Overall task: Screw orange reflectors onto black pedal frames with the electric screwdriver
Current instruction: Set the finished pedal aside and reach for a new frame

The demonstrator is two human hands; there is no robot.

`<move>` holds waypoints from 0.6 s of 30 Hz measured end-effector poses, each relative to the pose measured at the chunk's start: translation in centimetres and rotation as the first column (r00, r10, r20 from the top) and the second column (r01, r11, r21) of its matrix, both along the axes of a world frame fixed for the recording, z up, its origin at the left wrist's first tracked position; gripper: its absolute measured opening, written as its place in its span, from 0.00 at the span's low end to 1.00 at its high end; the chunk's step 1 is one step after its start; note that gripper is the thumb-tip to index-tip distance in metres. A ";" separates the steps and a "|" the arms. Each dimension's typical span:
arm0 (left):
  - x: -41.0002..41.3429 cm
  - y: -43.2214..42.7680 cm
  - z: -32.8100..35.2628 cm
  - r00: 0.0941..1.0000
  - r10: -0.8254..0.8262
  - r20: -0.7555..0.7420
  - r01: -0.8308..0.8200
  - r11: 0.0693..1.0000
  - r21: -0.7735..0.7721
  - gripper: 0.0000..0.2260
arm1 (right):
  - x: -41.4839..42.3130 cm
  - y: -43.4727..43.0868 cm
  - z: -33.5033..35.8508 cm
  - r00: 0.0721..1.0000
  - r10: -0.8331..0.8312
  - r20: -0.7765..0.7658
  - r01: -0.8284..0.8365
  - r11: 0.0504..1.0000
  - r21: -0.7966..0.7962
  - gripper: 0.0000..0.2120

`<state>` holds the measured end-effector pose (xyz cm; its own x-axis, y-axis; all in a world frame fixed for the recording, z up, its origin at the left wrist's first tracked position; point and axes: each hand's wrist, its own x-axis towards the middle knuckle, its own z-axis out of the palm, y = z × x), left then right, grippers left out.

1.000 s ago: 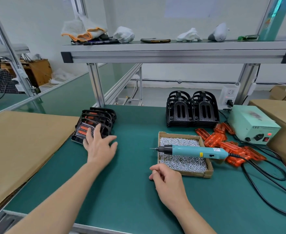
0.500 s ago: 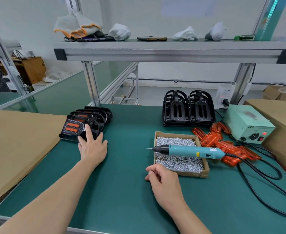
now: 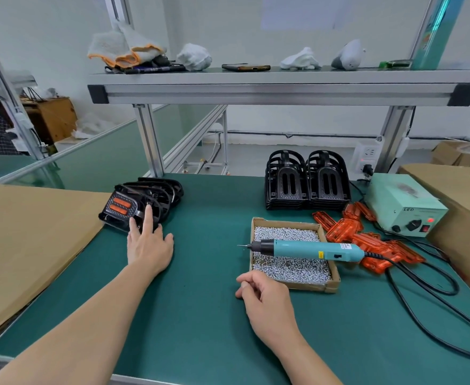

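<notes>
The teal electric screwdriver (image 3: 308,249) lies on its side across the shallow cardboard tray (image 3: 331,284) of small silver screws (image 3: 286,235), on the right half of the green table (image 3: 200,315). Its long axis runs left to right; the thin bit points left, out over the tray's left edge, and the black cable (image 3: 422,276) leaves from the right end.

My left hand (image 3: 149,245) is flat with the fingers straight and spread. The forefinger touches the nearest piece in a leaning row of black pedal frames with orange reflectors fitted (image 3: 122,205) at the left. Only the front piece shows its two orange bars; the ones behind overlap and I cannot count them.

My right hand (image 3: 264,298) rests on the table just near of the tray, fingers curled under, thumb against the forefinger. The fingertips are hidden, so I cannot tell if it pinches something small.

At the far side stand two stacks of bare black pedal frames (image 3: 307,182). To the right of the tray is a loose pile of orange plastic reflectors (image 3: 367,240), partly covered by the screwdriver's end. Beyond them sits a pale green power box (image 3: 403,207) with a red lamp. A brown cardboard sheet (image 3: 33,240) lies at the left, cut off by the picture edge.
</notes>
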<state>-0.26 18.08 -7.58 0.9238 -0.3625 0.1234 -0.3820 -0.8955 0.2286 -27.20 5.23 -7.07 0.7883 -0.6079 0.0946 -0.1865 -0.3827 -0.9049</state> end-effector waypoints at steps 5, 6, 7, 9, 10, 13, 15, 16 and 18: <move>0.3 0.2 0.0 0.999 0.009 -0.034 -0.011 0.999 -0.034 0.25 | 0.0 0.0 0.1 1.000 0.002 0.007 -0.002 1.000 0.010 0.10; 0.3 0.2 -0.1 0.999 0.009 -0.034 -0.010 0.999 -0.044 0.24 | 0.0 0.0 0.1 1.000 0.003 0.006 -0.003 1.000 0.010 0.10; 0.2 0.2 -0.1 1.000 0.006 -0.028 -0.007 0.999 -0.053 0.23 | 0.0 0.0 0.1 1.000 0.002 0.005 -0.002 1.000 0.008 0.10; 0.0 0.2 -0.1 1.000 0.000 -0.006 -0.001 0.997 -0.074 0.20 | 0.0 0.0 0.1 1.000 0.002 0.004 -0.002 1.000 0.008 0.10; -0.1 0.2 -0.1 1.000 -0.001 0.003 0.001 0.996 -0.085 0.18 | 0.0 0.0 0.1 1.000 0.001 0.004 -0.002 1.000 0.008 0.10; -0.4 0.4 -0.2 1.000 0.000 0.013 0.002 0.995 -0.100 0.16 | 0.0 0.0 0.1 1.000 0.001 0.006 -0.001 1.000 0.009 0.10; -0.8 0.5 -0.2 1.000 0.003 0.012 -0.002 0.994 -0.112 0.16 | 0.0 0.0 0.1 1.000 0.003 -0.001 -0.003 1.000 0.012 0.10; -1.1 0.5 -0.3 1.000 0.003 0.010 -0.002 0.993 -0.119 0.16 | 0.0 0.0 0.1 1.000 0.005 -0.002 -0.005 1.000 0.011 0.10; -1.8 0.6 -0.3 1.000 -0.004 0.027 0.007 0.992 -0.129 0.15 | 0.0 0.0 0.0 1.000 0.005 0.001 -0.005 1.000 0.002 0.10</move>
<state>-2.06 18.68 -7.87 0.9176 -0.3468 0.1944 -0.3942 -0.8570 0.3319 -27.17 5.19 -7.08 0.7912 -0.6043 0.0937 -0.1841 -0.3815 -0.9058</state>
